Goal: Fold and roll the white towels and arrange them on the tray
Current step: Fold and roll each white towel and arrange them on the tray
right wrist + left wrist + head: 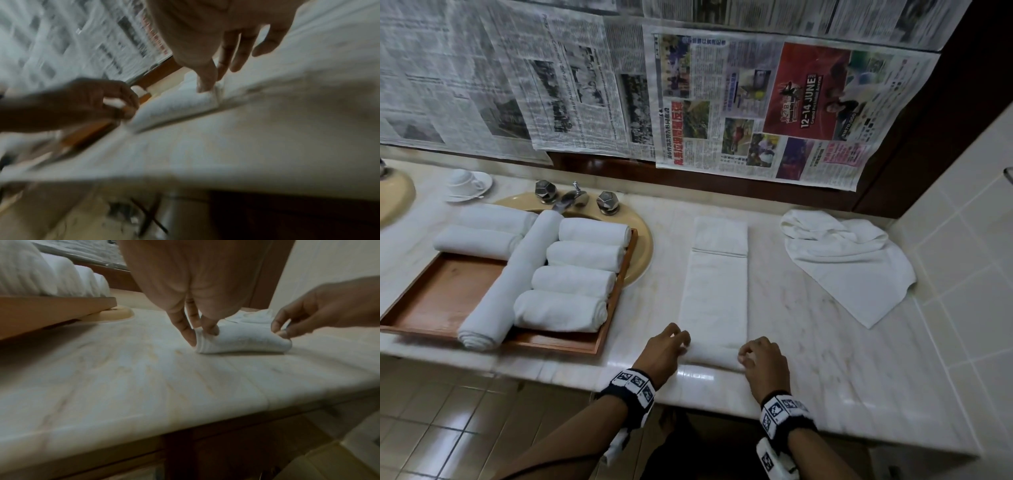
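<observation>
My left hand (666,349) and right hand (763,356) pinch the folded towel's (717,291) rolled end; only the head view shows the tray (438,301).

The newspaper advert (808,92) on the wall reads "12-14 JUNE".

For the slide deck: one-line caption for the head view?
Both hands, left and right, start rolling a folded towel on the counter beside a tray of rolled towels.

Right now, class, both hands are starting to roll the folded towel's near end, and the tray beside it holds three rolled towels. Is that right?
Wrong count. The head view shows seven rolled towels on the tray. The left hand and right hand are indeed rolling the folded towel's near end.
</observation>
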### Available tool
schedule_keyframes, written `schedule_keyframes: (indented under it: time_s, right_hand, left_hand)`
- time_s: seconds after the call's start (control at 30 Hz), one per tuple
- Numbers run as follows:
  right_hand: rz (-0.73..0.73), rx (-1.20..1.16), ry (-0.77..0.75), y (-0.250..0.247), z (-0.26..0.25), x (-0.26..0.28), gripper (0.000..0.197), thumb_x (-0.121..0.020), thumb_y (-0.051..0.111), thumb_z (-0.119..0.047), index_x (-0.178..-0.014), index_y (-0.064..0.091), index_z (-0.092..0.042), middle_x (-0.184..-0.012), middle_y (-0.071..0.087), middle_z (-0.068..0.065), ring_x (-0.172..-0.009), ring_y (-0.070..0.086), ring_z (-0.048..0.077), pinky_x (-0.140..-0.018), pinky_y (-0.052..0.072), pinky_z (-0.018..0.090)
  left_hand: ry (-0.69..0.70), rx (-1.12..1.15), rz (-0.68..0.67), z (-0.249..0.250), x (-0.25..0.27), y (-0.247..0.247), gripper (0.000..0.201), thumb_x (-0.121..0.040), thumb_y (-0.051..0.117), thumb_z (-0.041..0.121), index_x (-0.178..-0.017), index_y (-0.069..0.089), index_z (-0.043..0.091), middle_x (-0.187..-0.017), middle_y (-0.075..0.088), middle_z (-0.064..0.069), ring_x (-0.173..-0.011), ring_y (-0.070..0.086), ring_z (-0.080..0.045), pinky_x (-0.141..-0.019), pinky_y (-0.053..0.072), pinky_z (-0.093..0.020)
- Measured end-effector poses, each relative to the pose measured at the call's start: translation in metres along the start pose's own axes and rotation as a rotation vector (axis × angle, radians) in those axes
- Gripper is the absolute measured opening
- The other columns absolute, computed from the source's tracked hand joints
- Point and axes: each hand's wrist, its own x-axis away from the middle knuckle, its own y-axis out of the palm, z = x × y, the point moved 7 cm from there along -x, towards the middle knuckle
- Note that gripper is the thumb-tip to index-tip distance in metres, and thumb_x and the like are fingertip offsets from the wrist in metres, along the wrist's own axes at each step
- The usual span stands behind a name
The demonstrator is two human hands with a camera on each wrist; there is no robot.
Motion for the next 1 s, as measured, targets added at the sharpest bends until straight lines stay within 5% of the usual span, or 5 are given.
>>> schedule_keyframes:
  time_s: [0.2, 0.33, 0.63, 0.73, 1.0]
  right_hand:
    - [0.011, 0.237, -0.316, 0.004, -0.006, 0.017, 0.032, -0.064, 0.081, -0.043, -0.091, 0.069, -0.029, -0.098, 0.061, -0.010, -0.086, 0.051, 0.017, -0.065, 0.047, 0.035]
    - [-0.024, 0.284, -0.301, 0.006, -0.010, 0.003, 0.049, -0.044, 0.094, -0.030, -0.085, 0.069, -0.028, -0.094, 0.060, -0.012, -0.082, 0.055, 0.016, -0.063, 0.048, 0.032]
    - [-0.226, 0.215, -0.256, 0.017, 0.003, -0.001, 0.029, -0.093, 0.050, -0.038, -0.115, 0.063, -0.026, -0.114, 0.056, -0.009, -0.104, 0.053, 0.018, -0.082, 0.043, 0.035]
    - [-0.272, -0.010, -0.082, 0.009, 0.006, -0.013, 0.025, -0.091, 0.061, -0.036, -0.112, 0.067, -0.024, -0.107, 0.064, -0.005, -0.103, 0.059, 0.017, -0.087, 0.043, 0.028]
    - [-0.010, 0.050, -0.076, -0.005, -0.008, -0.016, 0.008, -0.090, 0.061, -0.022, -0.085, 0.056, -0.027, -0.087, 0.059, -0.009, -0.082, 0.058, 0.018, -0.069, 0.043, 0.033]
  left_hand:
    - [0.094, -0.222, -0.058, -0.007, 0.009, 0.011, 0.040, -0.069, 0.079, 0.051, -0.102, 0.069, 0.030, -0.108, 0.060, 0.010, -0.086, 0.061, -0.017, -0.063, 0.048, -0.029]
    - [0.090, -0.310, -0.023, 0.003, 0.000, 0.003, 0.050, -0.043, 0.095, 0.039, -0.086, 0.072, 0.032, -0.100, 0.059, 0.006, -0.083, 0.058, -0.019, -0.058, 0.048, -0.030]
    - [0.074, -0.112, -0.105, -0.004, 0.003, 0.002, 0.032, -0.088, 0.057, 0.031, -0.115, 0.066, 0.017, -0.115, 0.058, -0.001, -0.105, 0.050, -0.024, -0.085, 0.043, -0.037]
    - [-0.008, 0.043, -0.069, -0.007, -0.002, -0.001, 0.033, -0.093, 0.058, 0.024, -0.125, 0.063, 0.016, -0.115, 0.062, -0.003, -0.109, 0.052, -0.022, -0.095, 0.040, -0.031]
    - [-0.121, 0.121, 0.089, -0.006, -0.011, -0.011, 0.025, -0.092, 0.064, 0.014, -0.113, 0.058, 0.027, -0.104, 0.057, 0.009, -0.076, 0.057, 0.003, -0.067, 0.039, -0.014]
